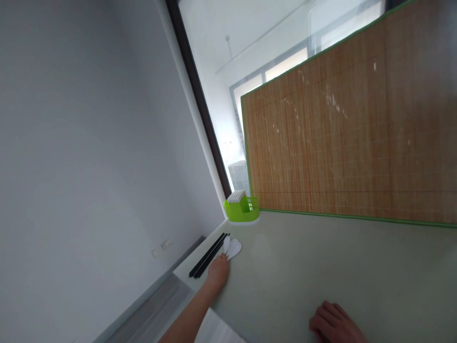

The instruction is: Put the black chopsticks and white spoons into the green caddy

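My left hand (pixel 218 270) is closed around the handles of white spoons (pixel 233 248), low over the left part of the pale table. Their bowls point away from me, fanned beside each other; the handles are mostly covered by my fingers. Just left of that hand lie several black chopsticks (pixel 209 256), roughly side by side along the table's left edge. My right hand (pixel 333 324) rests near the table's front, palm down, fingers together and curled in, with no object showing in it. Its underside is hidden.
A bright green holder (pixel 240 212) with a white base and a white slatted part stands at the table's far left corner. Behind the table, a bamboo mat (pixel 350 128) with green edging leans upright against glass. A grey wall (pixel 107 157) rises on the left.
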Tool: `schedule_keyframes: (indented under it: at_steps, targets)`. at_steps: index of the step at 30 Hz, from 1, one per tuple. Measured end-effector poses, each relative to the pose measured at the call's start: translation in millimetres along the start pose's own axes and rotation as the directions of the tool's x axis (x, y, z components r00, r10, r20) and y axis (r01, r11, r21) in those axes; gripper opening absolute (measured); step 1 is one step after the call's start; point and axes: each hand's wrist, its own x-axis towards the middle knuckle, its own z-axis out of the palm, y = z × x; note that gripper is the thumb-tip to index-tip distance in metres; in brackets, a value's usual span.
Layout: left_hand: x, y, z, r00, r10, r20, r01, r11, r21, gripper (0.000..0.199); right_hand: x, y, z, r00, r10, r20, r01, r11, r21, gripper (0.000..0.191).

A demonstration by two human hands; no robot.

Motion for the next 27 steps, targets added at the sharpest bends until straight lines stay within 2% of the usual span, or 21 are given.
schedule_keyframes:
  at_steps: [5,8,11,15,17,19,22,27]
  targets:
    - [-11.7,2.6,-18.5,1.0,0.009,0.01,-0.009,1.0,-0.002,0.039,-1.1,-1.7,-3.8,0.991,0.096,0.091,-0.1,0.994,0.049,0.018]
    - [-17.8,24.8,-36.1,1.0,0.028,0.013,-0.028,1.0,-0.007,0.041,0.6,-0.4,-9.8,0.976,0.169,0.136,-0.181,0.981,0.076,0.019]
    - [-25.6,76.8,-61.8,0.994,0.11,0.002,-0.11,0.993,-0.04,0.047,3.5,6.0,-18.7,0.949,0.288,0.124,-0.3,0.949,0.091,0.026]
    - [-49.6,172.7,-100.7,0.945,0.326,-0.011,-0.323,0.929,-0.18,0.052,6.0,24.6,-32.4,0.897,0.433,-0.09,-0.433,0.901,0.019,0.031]
    - [-66.3,216.3,-115.5,0.91,0.412,-0.045,-0.41,0.88,-0.24,0.051,5.3,37.1,-40.3,0.87,0.455,-0.189,-0.473,0.879,-0.06,0.034]
    - [-82.1,251.0,-124.7,0.891,0.451,-0.062,-0.448,0.845,-0.292,0.05,2.6,49.5,-47.6,0.851,0.465,-0.244,-0.507,0.849,-0.149,0.034]
    - [-99.2,285.2,-128.5,0.891,0.452,-0.037,-0.435,0.827,-0.356,0.051,-4.6,65.2,-53.1,0.822,0.513,-0.249,-0.567,0.782,-0.259,0.033]
    - [-114.3,312.3,-114.4,0.92,0.391,0.037,-0.342,0.844,-0.413,0.054,-16.4,80.2,-48.0,0.772,0.61,-0.177,-0.63,0.699,-0.339,0.041]
